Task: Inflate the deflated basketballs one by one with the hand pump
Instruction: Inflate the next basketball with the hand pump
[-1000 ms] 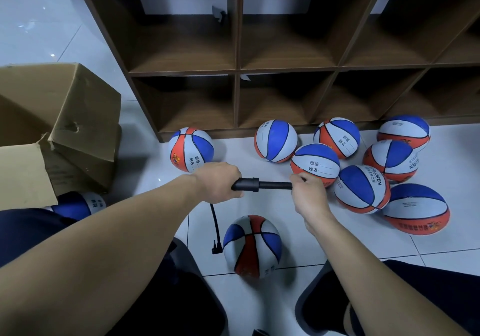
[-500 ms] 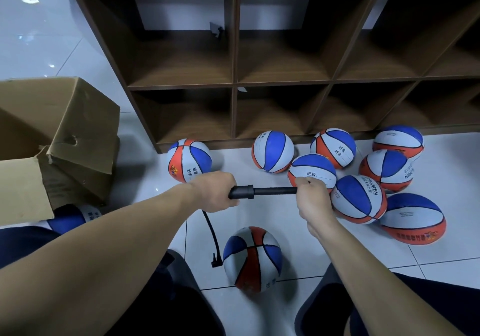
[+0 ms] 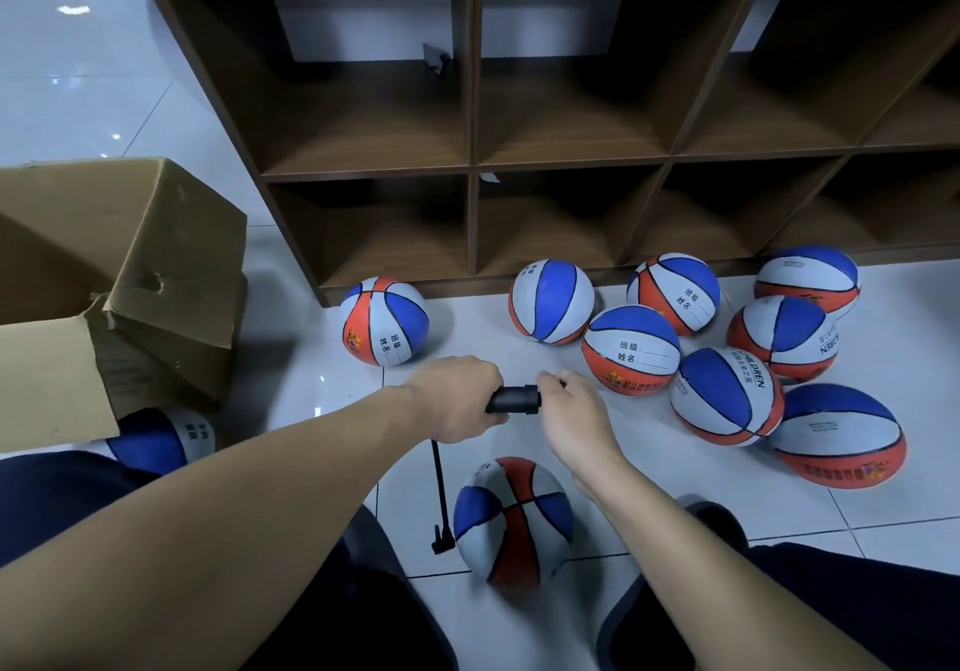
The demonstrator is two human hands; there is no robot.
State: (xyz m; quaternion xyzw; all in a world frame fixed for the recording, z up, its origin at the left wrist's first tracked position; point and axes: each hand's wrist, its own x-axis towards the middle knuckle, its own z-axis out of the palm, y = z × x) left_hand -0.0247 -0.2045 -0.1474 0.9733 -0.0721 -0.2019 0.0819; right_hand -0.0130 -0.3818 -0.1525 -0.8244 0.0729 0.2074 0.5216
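A black hand pump [image 3: 514, 400] is held level above the floor tiles. My left hand [image 3: 452, 397] grips its barrel. My right hand [image 3: 569, 413] grips the handle, which is pushed in close to the barrel's end, so the rod is hidden. A thin black hose [image 3: 440, 494] hangs from the pump down to the left side of a red, white and blue basketball [image 3: 511, 520] on the floor between my knees.
Several more basketballs [image 3: 631, 348] lie in a cluster to the right, one alone [image 3: 385, 321] by the shelf's corner. A brown cubby shelf [image 3: 571, 161] stands behind. An open cardboard box [image 3: 130, 275] sits left, with another ball [image 3: 161, 439] below it.
My right hand has pushed the pump handle in toward my left hand, and the rod that showed between them is now hidden. The view has tilted slightly upward.
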